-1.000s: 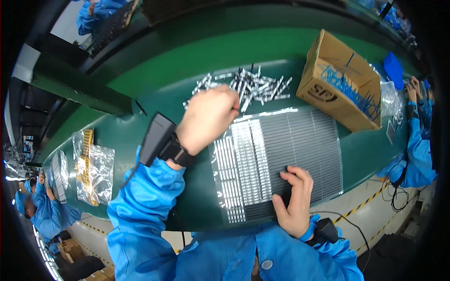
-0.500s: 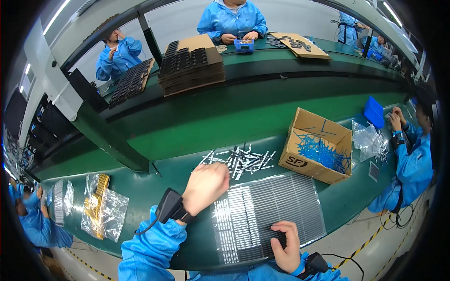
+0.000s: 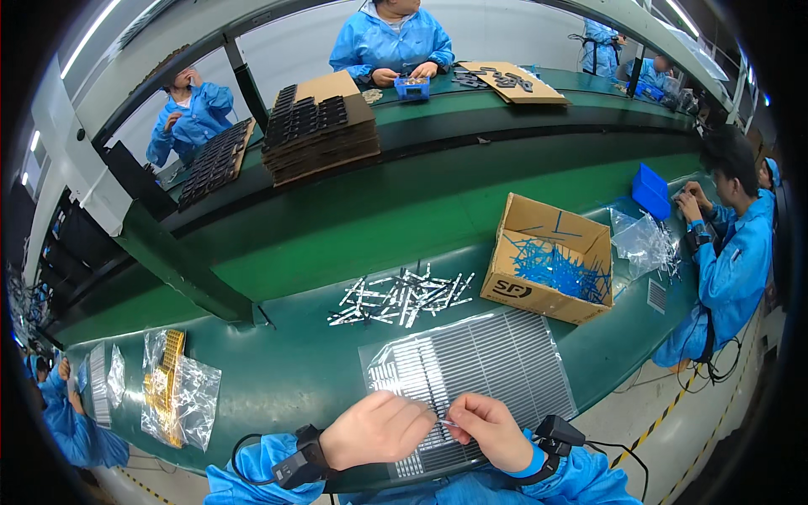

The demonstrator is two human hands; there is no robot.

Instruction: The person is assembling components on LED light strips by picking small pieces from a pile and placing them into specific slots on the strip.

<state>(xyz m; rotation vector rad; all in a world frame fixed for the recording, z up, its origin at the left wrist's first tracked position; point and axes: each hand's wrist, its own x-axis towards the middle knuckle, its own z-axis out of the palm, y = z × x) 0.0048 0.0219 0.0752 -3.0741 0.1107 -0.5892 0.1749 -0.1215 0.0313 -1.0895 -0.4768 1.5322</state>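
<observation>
My left hand (image 3: 377, 429) and my right hand (image 3: 488, 431) meet at the near edge of a grey ribbed tray (image 3: 497, 362) that lies on the green table under clear plastic. Together the fingertips pinch a small thin silver pin (image 3: 446, 423) just above the tray's front rows. The left part of the tray holds rows of silver pins (image 3: 412, 374). A loose pile of the same silver pins (image 3: 402, 296) lies on the table beyond the tray. Both wrists wear black bands with cables.
An open cardboard box (image 3: 551, 261) of blue pieces stands right of the pile. Clear bags with yellow parts (image 3: 172, 396) lie at the left. A person in blue (image 3: 724, 252) works at the right; others sit across behind stacked black trays (image 3: 316, 130).
The view has tilted up. My left hand has come back from the pin pile to the tray's near edge, and both hands now meet there on a pin.
</observation>
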